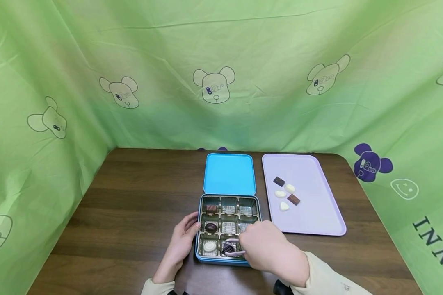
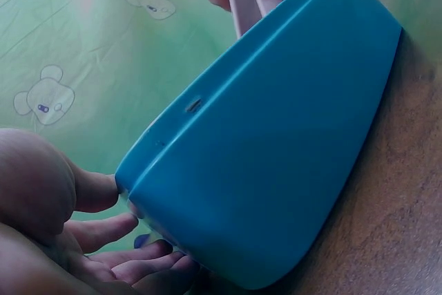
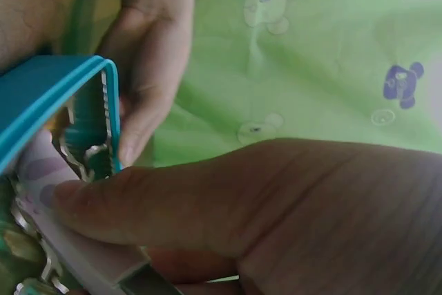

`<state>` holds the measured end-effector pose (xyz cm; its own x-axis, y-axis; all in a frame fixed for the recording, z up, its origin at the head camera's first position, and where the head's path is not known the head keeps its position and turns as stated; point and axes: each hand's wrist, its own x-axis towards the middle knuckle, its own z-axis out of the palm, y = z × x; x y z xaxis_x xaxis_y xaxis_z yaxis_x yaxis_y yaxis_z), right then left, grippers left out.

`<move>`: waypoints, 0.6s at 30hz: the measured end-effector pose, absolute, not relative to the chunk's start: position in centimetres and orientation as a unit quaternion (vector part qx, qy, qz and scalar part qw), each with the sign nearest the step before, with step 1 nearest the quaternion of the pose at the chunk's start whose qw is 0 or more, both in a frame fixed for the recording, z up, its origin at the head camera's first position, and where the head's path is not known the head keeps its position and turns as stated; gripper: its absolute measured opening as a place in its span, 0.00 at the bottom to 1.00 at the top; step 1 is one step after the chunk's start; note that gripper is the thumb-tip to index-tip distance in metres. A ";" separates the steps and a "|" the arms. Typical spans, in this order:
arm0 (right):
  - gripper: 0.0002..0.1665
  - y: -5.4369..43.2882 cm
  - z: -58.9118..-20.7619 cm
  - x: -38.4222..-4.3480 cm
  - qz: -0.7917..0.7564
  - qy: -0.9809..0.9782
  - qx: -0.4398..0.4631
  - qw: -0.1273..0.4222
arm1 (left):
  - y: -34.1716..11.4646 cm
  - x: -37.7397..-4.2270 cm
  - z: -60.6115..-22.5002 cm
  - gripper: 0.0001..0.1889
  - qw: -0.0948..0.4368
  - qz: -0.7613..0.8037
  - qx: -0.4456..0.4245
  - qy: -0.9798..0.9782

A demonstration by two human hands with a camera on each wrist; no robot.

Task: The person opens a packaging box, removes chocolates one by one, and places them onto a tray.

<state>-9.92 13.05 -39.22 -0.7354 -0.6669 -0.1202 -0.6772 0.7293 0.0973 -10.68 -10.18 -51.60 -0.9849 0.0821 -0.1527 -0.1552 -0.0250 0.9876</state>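
Observation:
A blue tin with a divided metallic insert lies on the table, its lid folded back. My left hand rests against the tin's left side, the thumb at its upper edge and the fingers along the wall. In my right hand I hold pale purple tongs. Their tips stand either side of a dark striped chocolate in the front middle compartment; whether they touch it I cannot tell. The left column holds a brown rectangular chocolate, a dark oval chocolate and a white oval chocolate.
A lilac tray lies right of the tin. On it are a dark rectangular chocolate, two white oval chocolates, a brown rectangular chocolate and a white triangular chocolate. The blue lid lies behind the tin. A green curtain surrounds the table.

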 end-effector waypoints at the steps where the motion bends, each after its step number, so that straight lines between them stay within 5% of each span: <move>1: 0.18 12.9 -39.4 -9.9 0.071 0.929 -0.360 0.039 | -10.2 -10.7 -51.6 0.24 0.084 0.715 -0.027 0.693; 18: 0.11 10.6 -41.0 -10.4 0.122 0.929 -0.345 0.056 | -10.2 -10.8 -51.7 0.24 0.080 0.714 -0.024 0.695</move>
<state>-10.36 10.56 -40.95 -0.7559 -0.6273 -0.1874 -0.6544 0.7325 0.1877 -10.77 -10.19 -51.73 -0.9860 0.0822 -0.1454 -0.1476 -0.0217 0.9888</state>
